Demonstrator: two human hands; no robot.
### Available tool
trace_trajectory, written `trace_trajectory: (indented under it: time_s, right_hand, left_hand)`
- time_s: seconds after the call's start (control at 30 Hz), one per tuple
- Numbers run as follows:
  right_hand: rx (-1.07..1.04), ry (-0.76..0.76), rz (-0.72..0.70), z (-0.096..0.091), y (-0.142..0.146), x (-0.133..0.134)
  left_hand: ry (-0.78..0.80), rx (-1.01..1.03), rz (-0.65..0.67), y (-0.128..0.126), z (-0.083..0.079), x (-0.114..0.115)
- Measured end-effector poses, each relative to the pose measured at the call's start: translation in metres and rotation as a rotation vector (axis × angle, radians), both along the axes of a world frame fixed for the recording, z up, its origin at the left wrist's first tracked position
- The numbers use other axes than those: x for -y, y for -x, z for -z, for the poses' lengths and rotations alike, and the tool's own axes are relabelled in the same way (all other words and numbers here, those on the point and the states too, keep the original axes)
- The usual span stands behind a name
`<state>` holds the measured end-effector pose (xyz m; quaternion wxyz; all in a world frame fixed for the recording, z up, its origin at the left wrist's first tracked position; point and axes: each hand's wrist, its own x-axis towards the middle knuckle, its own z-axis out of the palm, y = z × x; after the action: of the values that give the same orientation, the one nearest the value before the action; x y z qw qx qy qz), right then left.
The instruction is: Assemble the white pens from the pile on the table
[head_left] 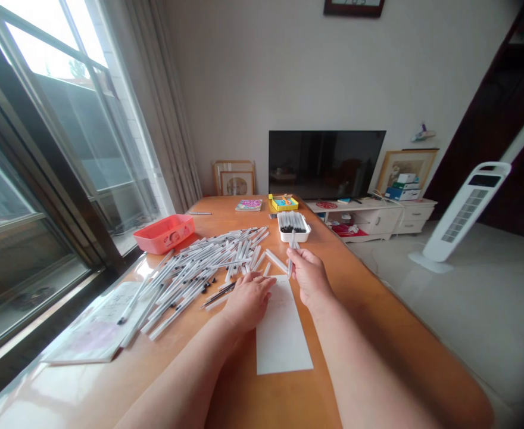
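My right hand (309, 274) is closed around a clear pen (292, 262), held nearly upright with its lower end near the top of a white paper strip (284, 339). My left hand (248, 298) lies across the strip's left edge, fingers lowered and holding nothing that I can see. To its left spreads a big heap of clear pens (190, 271), with small black caps (205, 287) and thin dark refills (220, 293) close to the fingers. Just beyond my right hand stands a white box (294, 237) holding several pens with black ends.
A red plastic basket (166, 233) stands at the table's left edge, and a notebook (94, 325) lies partly under the pens. Farther back are a small book (248, 205) and a yellow box (284, 204). The wooden table's (405, 339) right edge slants past my right arm.
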<state>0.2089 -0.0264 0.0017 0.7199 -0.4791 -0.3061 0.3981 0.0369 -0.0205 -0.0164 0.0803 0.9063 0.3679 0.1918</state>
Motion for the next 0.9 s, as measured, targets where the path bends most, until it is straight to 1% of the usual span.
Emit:
trace_trajectory:
  time_s: [0.1,0.23,0.37,0.43,0.5,0.6,0.7,0.8,0.9]
  right_hand:
    - [-0.008,-0.001,-0.001,-0.002,0.002,0.001]
    - [-0.001,-0.01,-0.006,0.0,0.002,0.0]
    - [0.018,-0.015,-0.002,0.004,0.0,-0.003]
    - [0.027,-0.005,0.009,0.004,0.0,-0.002]
    - [0.046,0.023,0.017,0.003,0.0,-0.001]
    - [0.083,0.054,0.016,0.001,0.001,0.001]
    - [0.1,0.041,0.026,-0.001,0.002,0.003]
    - [0.118,0.027,0.032,-0.003,0.004,0.004]
    - [0.139,0.021,0.015,-0.005,0.006,0.005]
  left_hand:
    - [-0.018,-0.081,-0.01,-0.003,-0.006,0.001]
    - [-0.024,-0.096,0.009,-0.003,-0.012,0.002]
    - [-0.006,-0.056,-0.006,-0.005,-0.007,-0.001]
    - [0.034,0.045,-0.035,-0.005,-0.001,-0.004]
    - [0.093,0.197,-0.064,-0.005,0.002,-0.007]
    - [0.158,0.39,-0.078,-0.003,0.003,-0.01]
    - [0.218,0.526,-0.061,-0.003,0.001,-0.012]
    - [0.349,0.645,-0.057,-0.004,0.003,-0.013]
    - [0.463,0.719,-0.056,-0.006,0.007,-0.015]
